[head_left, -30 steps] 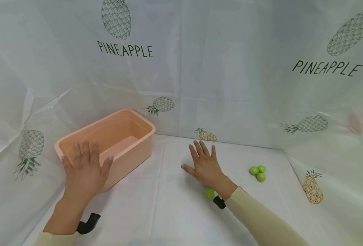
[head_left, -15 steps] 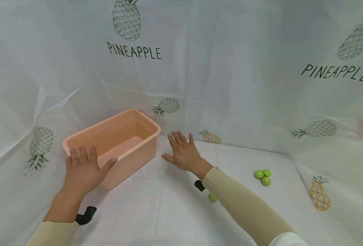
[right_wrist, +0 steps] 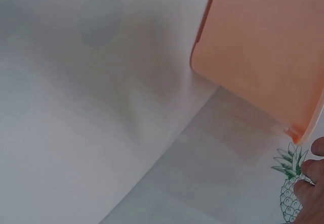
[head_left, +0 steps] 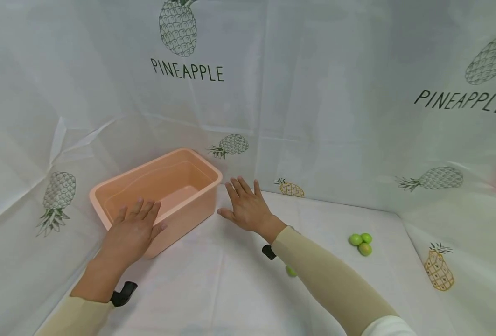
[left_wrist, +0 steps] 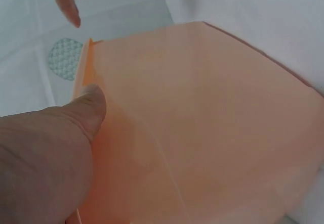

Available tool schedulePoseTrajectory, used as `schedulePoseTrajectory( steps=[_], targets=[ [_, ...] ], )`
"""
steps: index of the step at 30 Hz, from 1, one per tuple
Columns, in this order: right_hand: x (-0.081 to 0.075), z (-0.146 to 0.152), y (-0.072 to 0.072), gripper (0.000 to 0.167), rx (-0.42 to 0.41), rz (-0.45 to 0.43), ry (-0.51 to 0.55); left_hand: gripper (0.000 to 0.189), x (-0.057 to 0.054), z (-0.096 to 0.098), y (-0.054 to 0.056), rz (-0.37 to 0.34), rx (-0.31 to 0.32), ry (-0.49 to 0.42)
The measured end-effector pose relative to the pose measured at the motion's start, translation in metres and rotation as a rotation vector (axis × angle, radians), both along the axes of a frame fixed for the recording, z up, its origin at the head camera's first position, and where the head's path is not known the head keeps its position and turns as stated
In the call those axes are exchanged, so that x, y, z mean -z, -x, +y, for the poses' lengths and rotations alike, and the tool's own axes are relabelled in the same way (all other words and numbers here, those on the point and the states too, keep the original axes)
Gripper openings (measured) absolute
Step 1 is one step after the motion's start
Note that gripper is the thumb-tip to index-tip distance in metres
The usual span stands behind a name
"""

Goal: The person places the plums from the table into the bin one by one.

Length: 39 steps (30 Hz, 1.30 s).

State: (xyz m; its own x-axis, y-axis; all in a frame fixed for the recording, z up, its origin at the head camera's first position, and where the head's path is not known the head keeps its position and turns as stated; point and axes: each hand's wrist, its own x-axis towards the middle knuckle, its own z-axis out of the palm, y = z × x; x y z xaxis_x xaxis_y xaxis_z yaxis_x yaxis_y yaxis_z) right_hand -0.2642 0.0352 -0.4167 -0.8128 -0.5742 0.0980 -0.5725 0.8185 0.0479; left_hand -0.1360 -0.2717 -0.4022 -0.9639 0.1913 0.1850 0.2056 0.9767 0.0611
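A peach-coloured plastic basin (head_left: 191,221) stands at the left of the white-covered table, its inside bare. My left hand (head_left: 132,235) is at its near long side, with extended fingers over the rim. In the left wrist view, the thumb (left_wrist: 91,105) lies close against the basin's outer wall (left_wrist: 202,123); contact is hard to tell. Just off the basin's right end is my right hand (head_left: 245,207), fingers spread and holding nothing. Its fingertips (right_wrist: 311,173) show near the basin's corner in the right wrist view.
Three small round green fruits, one yellowish (head_left: 365,249), sit together at the right. Another green fruit (head_left: 291,271) is partly hidden under my right forearm. A pineapple-print sheet (head_left: 315,93) hangs behind and on both sides of the table.
My right hand has moved left, from mid-table to beside the basin's right end. My left hand has shifted right along the near rim. The head view has turned slightly left.
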Motion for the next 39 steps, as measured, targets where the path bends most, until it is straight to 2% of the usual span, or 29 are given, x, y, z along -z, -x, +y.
schedulePoseTrajectory(
  steps=[9,12,16,22,29,33,35,36,39],
  targets=[
    [-0.005,0.006,-0.004,0.088,-0.011,0.02,0.034,0.062,-0.002,0.003,-0.002,0.039,0.126,0.098],
    [-0.007,0.011,-0.007,0.089,-0.027,0.028,0.022,0.061,-0.001,0.007,-0.004,0.044,0.174,0.096],
    [-0.005,0.024,-0.016,0.09,-0.081,0.058,0.011,0.06,0.001,0.013,-0.008,0.054,0.27,0.069],
    [-0.002,0.054,-0.047,0.091,-0.164,0.088,0.005,0.059,0.006,0.018,-0.017,0.102,0.414,0.083],
    [-0.003,0.086,-0.094,0.093,-0.209,0.119,0.063,0.05,0.01,0.019,-0.032,0.263,0.608,0.09],
    [-0.005,0.1,-0.116,0.093,-0.223,0.118,0.1,0.047,0.012,0.018,-0.036,0.317,0.689,0.09],
    [-0.007,0.105,-0.121,0.092,-0.205,0.099,0.125,0.053,0.012,0.016,-0.037,0.303,0.69,0.073],
    [-0.007,0.107,-0.122,0.091,-0.188,0.087,0.136,0.057,0.011,0.015,-0.038,0.28,0.67,0.062],
    [-0.008,0.112,-0.12,0.088,-0.105,0.047,0.175,0.073,0.006,0.012,-0.035,0.138,0.53,-0.007]
  ],
)
